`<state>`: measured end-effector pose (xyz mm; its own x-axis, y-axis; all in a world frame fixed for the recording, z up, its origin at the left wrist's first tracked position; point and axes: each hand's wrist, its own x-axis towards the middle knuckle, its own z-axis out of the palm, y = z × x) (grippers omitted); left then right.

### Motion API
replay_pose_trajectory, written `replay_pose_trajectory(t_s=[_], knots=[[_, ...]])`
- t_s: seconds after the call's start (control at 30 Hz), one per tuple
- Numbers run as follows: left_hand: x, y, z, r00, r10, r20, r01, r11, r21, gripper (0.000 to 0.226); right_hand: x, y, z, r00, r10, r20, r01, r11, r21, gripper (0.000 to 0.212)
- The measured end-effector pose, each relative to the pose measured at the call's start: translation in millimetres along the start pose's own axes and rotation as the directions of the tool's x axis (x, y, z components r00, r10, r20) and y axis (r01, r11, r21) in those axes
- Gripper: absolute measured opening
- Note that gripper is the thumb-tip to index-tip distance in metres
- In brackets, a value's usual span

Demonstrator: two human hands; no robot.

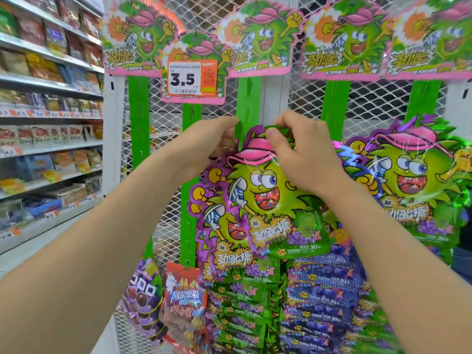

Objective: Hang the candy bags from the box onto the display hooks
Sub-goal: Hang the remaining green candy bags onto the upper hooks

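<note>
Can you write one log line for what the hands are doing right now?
step: hanging | right hand: pinches candy bag top | left hand: at green strip | bag: held against strip

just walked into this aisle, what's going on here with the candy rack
A person is stocking a hanging candy display. The right hand pinches the top of a green and purple candy bag, holding it up against a green strip, while the left hand grips that strip just beside it. Whether the bag is on a hook yet cannot be seen. Other hung bags fill the strips lower down, and a price tag reading 3.5 sits above.
</note>
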<state>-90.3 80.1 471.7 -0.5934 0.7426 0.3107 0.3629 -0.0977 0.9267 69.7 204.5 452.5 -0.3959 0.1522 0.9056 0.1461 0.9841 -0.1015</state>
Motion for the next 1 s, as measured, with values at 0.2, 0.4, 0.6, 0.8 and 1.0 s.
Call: replay_pose_trajectory(t_s=[0.2,0.4,0.6,0.8,1.0], knots=[[-4.7,2.3,2.0,1.000,0.002,0.016,-0.002,1.000,0.000,0.047,-6.5,-0.7,-2.6,0.996,-0.007,0.088,0.001,0.998,0.065,0.018],[-0.5,5.1,2.2,0.998,0.034,-0.049,-0.032,0.998,0.044,0.045,4.1,-16.6,13.5,0.991,0.124,-0.041,-0.129,0.978,-0.163,0.024],[-2.5,11.4,2.8,1.000,-0.004,-0.020,0.006,0.991,0.132,0.059,10.9,-24.0,17.3,0.977,0.183,-0.108,-0.206,0.940,-0.270,0.034],[1.6,15.6,-4.0,0.999,-0.045,-0.004,0.045,0.995,0.085,0.047,13.5,-26.1,19.5,0.965,0.246,-0.094,-0.262,0.936,-0.234,0.034],[-4.4,18.1,-2.3,0.997,0.016,-0.078,0.004,0.968,0.250,0.076,18.0,-32.0,20.4,0.948,0.299,-0.112,-0.315,0.934,-0.170,0.033]])
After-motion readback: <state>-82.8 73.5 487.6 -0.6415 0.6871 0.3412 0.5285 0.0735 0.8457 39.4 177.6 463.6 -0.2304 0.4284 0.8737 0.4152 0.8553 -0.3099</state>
